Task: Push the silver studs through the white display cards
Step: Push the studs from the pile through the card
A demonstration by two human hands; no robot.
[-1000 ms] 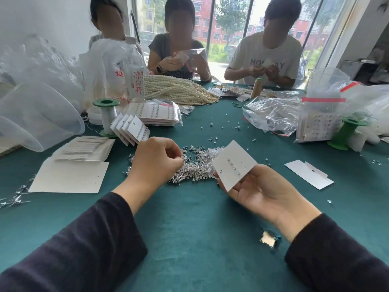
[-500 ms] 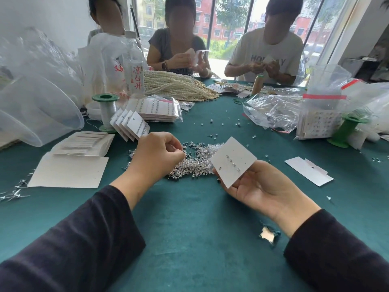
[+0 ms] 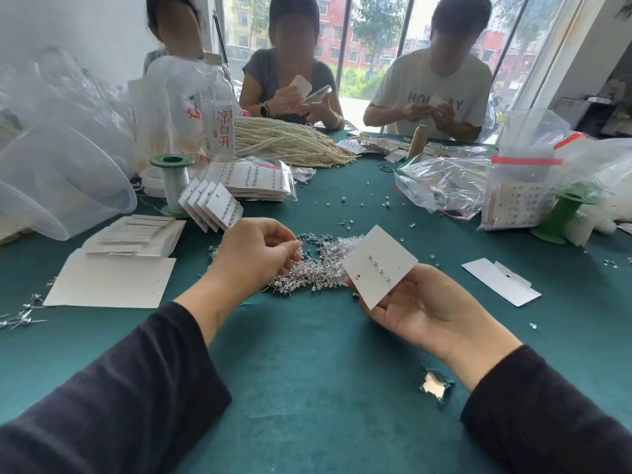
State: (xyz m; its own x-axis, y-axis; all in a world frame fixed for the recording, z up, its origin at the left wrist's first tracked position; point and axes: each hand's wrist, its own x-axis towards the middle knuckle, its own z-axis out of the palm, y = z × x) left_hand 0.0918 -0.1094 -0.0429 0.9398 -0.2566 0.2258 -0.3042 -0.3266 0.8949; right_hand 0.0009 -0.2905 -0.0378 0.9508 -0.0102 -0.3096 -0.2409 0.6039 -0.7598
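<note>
A heap of silver studs lies on the green table in front of me. My left hand hovers over the heap's left edge, fingers curled, thumb and fingertips pinching a stud at the pile. My right hand lies palm up to the right of the heap and holds a white display card tilted by its lower edge. A short row of studs sits in the card's middle.
Stacked blank cards on a large white sheet lie at left, with filled cards and a green spool behind. A loose card and plastic bags are at right. Pearl strands and three persons sit opposite. The cloth has a hole.
My left hand's fingertips have closed in on the stud heap. The right hand keeps the card almost still.
</note>
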